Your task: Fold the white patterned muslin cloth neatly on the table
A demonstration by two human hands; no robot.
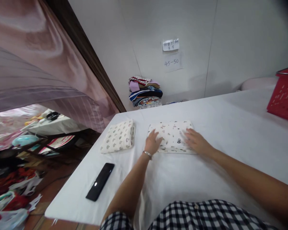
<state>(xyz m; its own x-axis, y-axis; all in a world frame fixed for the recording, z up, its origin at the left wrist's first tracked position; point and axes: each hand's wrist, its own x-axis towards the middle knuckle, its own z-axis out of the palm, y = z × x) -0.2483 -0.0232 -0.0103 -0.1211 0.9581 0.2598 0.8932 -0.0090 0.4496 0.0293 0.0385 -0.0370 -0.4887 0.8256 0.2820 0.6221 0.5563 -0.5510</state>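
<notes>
White printed cloth (173, 135), folded, lies on the tabletop (232, 137); left hand (153, 142) and right hand (197, 142) at its side edges, fingers spread wide. Room extends right to red basket (285, 95); phone (100, 181) near left edge.

black-and-white checked shirt (213, 217) | pale button (196, 206) | silvery left-wrist bracelet (148, 154)
</notes>
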